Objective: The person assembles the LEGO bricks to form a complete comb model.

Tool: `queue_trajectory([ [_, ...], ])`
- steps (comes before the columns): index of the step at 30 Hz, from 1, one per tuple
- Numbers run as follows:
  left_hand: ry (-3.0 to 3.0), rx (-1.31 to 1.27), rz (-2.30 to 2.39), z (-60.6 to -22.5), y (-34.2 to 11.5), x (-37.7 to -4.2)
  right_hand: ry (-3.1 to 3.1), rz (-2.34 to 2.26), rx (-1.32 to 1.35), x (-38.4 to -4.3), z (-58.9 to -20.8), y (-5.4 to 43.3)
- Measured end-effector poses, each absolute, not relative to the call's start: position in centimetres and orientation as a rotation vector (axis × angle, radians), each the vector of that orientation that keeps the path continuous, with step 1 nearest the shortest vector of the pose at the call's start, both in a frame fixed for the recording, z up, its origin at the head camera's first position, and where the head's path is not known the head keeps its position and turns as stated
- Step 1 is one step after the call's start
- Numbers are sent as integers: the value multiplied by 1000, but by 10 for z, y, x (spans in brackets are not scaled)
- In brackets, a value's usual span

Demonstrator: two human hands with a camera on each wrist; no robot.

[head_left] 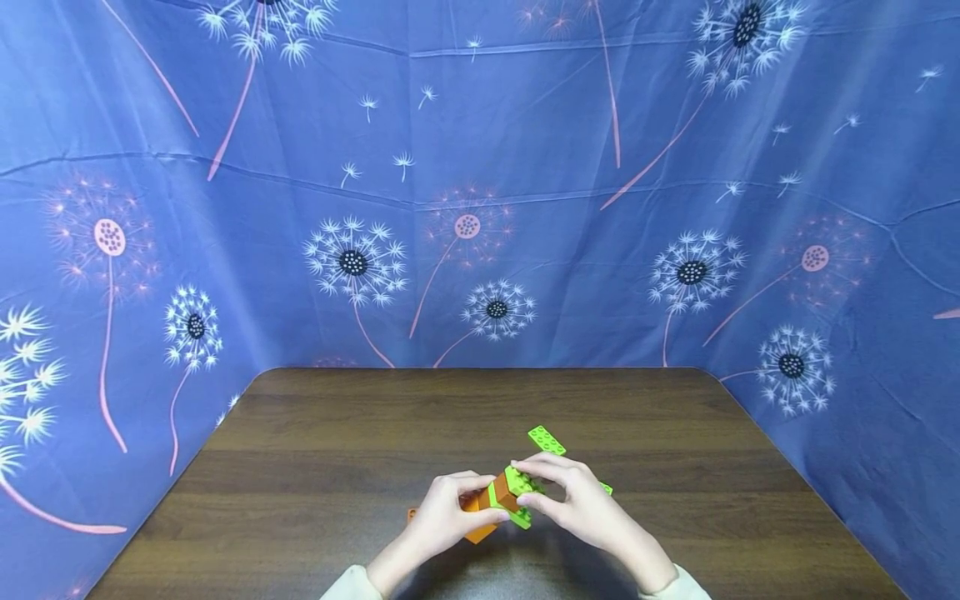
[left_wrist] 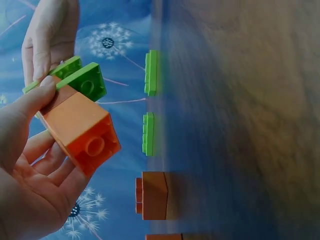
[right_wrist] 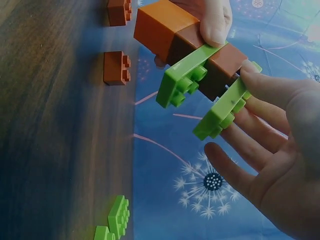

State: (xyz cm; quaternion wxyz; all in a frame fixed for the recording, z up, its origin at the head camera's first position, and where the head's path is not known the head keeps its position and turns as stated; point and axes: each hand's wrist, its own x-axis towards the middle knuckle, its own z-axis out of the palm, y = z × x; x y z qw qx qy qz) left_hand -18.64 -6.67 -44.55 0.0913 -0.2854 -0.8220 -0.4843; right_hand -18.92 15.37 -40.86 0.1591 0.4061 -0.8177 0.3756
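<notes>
A stack of toy building bricks is held between both hands above the table. From the bottom it has an orange brick [right_wrist: 165, 25], a brown brick [right_wrist: 186, 42], a green plate [right_wrist: 187, 72] and another brown brick [right_wrist: 224, 65]. My left hand [head_left: 438, 515] grips the stack around its lower part, thumb on one side and fingers on the other. At the upper end, my right hand [head_left: 585, 502] pinches a second green plate [right_wrist: 220, 116] between thumb and fingers. This plate meets the upper brown brick; studs show in a narrow gap there.
Loose green plates [head_left: 546, 439] lie on the dark wooden table [head_left: 337, 433], one [head_left: 607, 489] partly behind the right hand. Brown bricks [right_wrist: 115, 68] stand on the table too. A blue dandelion-print cloth [head_left: 480, 150] hangs behind and at both sides.
</notes>
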Motion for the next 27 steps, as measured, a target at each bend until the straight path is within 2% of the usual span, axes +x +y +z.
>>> queue_trajectory([
  [27,-2426,-767,-1163,-445,-68,-180,-2391,1200,1152,-196,-411,151],
])
